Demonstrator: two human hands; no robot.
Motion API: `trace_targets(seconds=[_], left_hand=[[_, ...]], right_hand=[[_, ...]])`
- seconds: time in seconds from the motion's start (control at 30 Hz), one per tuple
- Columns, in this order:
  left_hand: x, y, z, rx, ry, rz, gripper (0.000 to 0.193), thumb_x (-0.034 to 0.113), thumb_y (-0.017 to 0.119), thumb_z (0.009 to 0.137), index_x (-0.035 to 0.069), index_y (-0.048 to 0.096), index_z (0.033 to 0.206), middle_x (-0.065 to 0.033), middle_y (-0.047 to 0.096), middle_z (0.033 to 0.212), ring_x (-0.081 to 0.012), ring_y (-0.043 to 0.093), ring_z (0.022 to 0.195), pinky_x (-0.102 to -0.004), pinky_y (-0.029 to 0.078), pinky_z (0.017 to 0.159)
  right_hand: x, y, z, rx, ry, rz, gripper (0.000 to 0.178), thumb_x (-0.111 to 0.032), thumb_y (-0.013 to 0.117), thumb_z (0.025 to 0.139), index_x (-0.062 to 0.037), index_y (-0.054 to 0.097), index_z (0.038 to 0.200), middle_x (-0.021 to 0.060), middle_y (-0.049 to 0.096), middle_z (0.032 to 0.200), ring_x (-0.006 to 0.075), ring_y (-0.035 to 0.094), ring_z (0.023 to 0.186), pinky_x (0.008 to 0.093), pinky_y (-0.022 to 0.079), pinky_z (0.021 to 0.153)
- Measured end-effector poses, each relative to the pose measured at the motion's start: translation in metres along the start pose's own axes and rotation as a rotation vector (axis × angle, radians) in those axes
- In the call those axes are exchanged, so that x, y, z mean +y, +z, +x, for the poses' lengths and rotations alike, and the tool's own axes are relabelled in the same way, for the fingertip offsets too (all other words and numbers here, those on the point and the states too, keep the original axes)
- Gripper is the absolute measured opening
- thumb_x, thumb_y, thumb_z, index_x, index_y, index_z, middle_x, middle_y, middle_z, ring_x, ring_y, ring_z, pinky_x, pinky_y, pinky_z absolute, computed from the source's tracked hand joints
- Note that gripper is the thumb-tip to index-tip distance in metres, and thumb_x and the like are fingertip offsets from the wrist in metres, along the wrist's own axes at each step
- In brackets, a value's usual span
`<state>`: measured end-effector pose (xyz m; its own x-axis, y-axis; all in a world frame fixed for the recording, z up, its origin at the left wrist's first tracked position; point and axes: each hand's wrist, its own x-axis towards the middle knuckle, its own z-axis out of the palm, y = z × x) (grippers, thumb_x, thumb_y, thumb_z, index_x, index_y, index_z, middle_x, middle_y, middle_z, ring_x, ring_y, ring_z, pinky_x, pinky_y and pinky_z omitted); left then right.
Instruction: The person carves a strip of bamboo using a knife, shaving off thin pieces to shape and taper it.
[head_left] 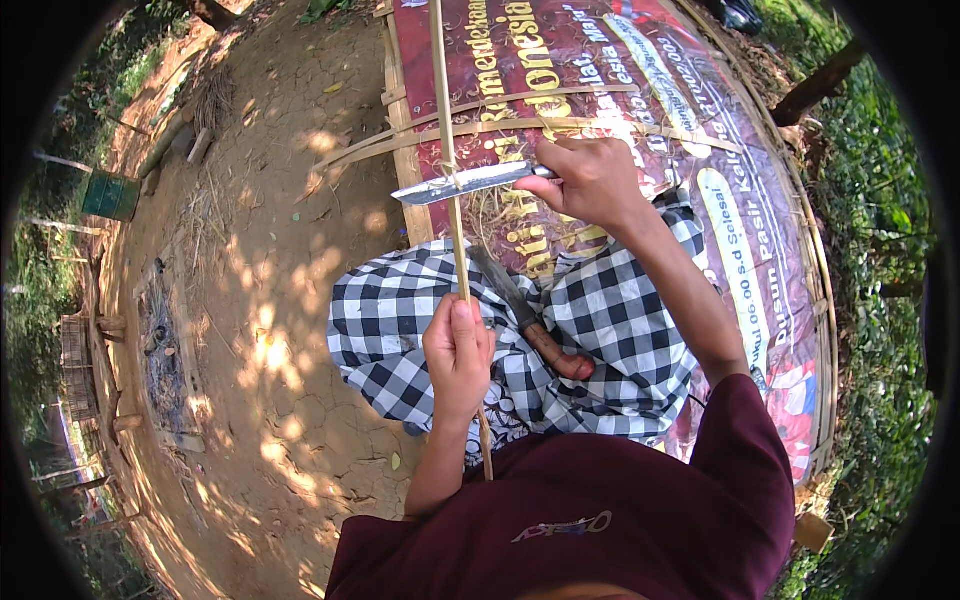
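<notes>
My left hand (458, 352) grips a long thin bamboo strip (445, 120) that runs from my lap up past the top of the picture. My right hand (590, 180) holds a knife (462, 184) by its handle, the bright blade lying across the strip above my left hand, with thin shavings curling where they meet. A second, dark-bladed knife with a wooden handle (530, 325) rests on the black-and-white checked cloth (610, 310) over my lap.
I sit on a bamboo-framed platform (818, 300) covered by a printed maroon banner (620, 70). Loose bamboo strips (500, 125) lie across it. Cracked bare earth (270, 300) with dry shavings spreads to the left, with a green bin (110, 195) and grass beyond.
</notes>
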<state>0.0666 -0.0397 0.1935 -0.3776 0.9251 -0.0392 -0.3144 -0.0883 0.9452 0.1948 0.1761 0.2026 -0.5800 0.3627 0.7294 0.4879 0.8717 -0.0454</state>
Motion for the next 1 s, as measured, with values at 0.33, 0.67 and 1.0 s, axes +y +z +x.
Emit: trace_targets(seconds=[0.33,0.67,1.0], left_hand=[[-0.016,0.006,-0.014,-0.056,-0.026,0.055,0.028,0.02,0.038,0.101,0.003,0.045,0.081,0.006,0.032,0.056,0.0001,0.026,0.043,-0.019,0.022,0.038],[-0.018,0.011,-0.011,-0.069,0.012,0.078,0.028,0.021,0.041,0.101,0.003,0.044,0.079,0.006,0.034,0.057,0.0013,0.027,0.045,-0.0197,0.02,0.039],[-0.004,0.016,-0.015,-0.065,0.058,0.059,0.027,0.02,0.042,0.1,0.003,0.044,0.079,0.0069,0.032,0.058,0.0014,0.026,0.046,-0.0201,0.019,0.039]], right_hand=[[-0.016,-0.014,-0.009,-0.114,-0.088,0.064,0.049,-0.055,0.058,0.082,-0.0116,0.047,0.063,0.0024,0.041,0.046,0.0213,0.053,0.041,0.0347,0.038,0.039],[-0.047,-0.022,-0.018,-0.112,-0.182,0.18,0.054,-0.06,0.053,0.083,-0.012,0.042,0.06,0.0012,0.041,0.046,0.019,0.048,0.037,0.0338,0.035,0.034],[-0.002,-0.026,-0.005,0.0,0.069,0.075,0.048,-0.055,0.056,0.084,-0.0121,0.049,0.064,0.002,0.047,0.049,0.0204,0.052,0.04,0.0339,0.038,0.037]])
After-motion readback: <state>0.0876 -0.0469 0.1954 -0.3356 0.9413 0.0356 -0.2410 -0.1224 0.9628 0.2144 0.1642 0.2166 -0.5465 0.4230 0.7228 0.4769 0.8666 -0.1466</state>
